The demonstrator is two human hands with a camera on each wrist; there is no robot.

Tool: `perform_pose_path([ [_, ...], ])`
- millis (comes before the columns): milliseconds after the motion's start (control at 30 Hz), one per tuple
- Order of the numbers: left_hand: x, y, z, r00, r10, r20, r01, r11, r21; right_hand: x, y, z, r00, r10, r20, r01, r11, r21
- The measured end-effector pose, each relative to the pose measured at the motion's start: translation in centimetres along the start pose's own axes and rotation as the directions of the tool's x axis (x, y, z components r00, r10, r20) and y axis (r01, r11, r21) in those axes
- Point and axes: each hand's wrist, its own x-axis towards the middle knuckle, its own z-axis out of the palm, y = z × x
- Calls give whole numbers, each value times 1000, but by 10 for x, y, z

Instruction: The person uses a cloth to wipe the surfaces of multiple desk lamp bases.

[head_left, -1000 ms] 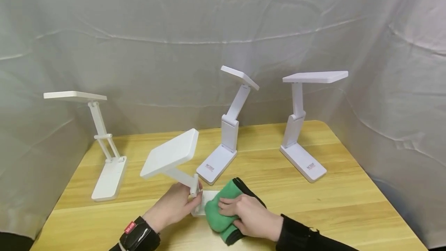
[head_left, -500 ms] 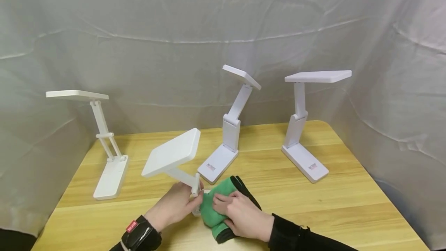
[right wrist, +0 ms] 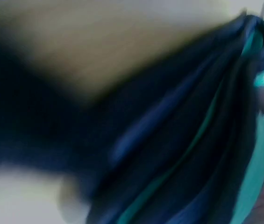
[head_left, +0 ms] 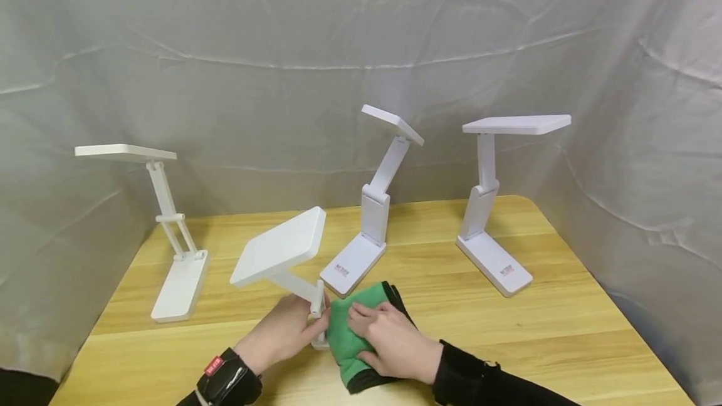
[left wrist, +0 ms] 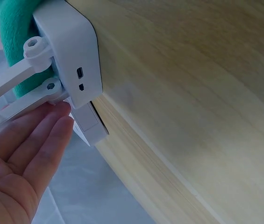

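Note:
A white folding desk lamp stands nearest to me, its head tilted. My left hand holds its lower arm just above the base, fingers on one side and thumb on the other. In the left wrist view, the end of the lamp base shows small ports, and the fingers lie against the hinged struts. My right hand grips a folded green cloth with black edging and presses it over the lamp base, hiding most of it. The right wrist view is blurred, with cloth folds filling much of it.
Three more white desk lamps stand unfolded: one at left, one behind the near lamp, one at right. They stand on a wooden table, with grey fabric hanging behind and at the sides.
My right hand has slid the cloth slightly left along the lamp base, closer to the lamp's arm, covering more of the base. My left hand keeps its hold on the lamp.

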Motion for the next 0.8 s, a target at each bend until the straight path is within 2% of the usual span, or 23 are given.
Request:
perform_pose_path([
  [67, 0, 0, 0, 1000, -1, 0, 1, 1000, -5, -1, -3, 0, 999, -45, 0, 45, 999, 14],
  [167, -1, 0, 0, 1000, -2, 2, 2, 1000, -2, -12, 2, -1, 997, -73, -10, 73, 992, 106],
  [233, -2, 0, 0, 1000, -8, 1, 8, 1000, -1, -20, 9, -3, 998, -56, -14, 57, 983, 176],
  [300, -2, 0, 0, 1000, -11, 1, 11, 1000, 1, -24, 15, -6, 1000, -14, -8, 15, 979, 203],
  [400, -1, 0, 0, 1000, -10, -6, 10, 1000, 2, -21, 18, -9, 999, 45, 24, -48, 987, 151],
  [467, 0, 0, 0, 1000, -7, -8, 7, 1000, 4, -12, 14, -10, 998, 48, 43, -52, 995, 85],
  [600, 0, 0, -1, 1000, 9, -7, -9, 1000, 6, 3, 1, -7, 998, -47, 44, 49, 998, -40],
  [700, 0, -1, 0, 1000, 12, -4, -11, 1000, 6, 0, -3, -6, 993, -110, 32, 111, 993, -29],
  [800, -1, 0, 0, 1000, 3, -3, -3, 1000, 9, -13, 3, -8, 994, -108, 22, 107, 993, 54],
])
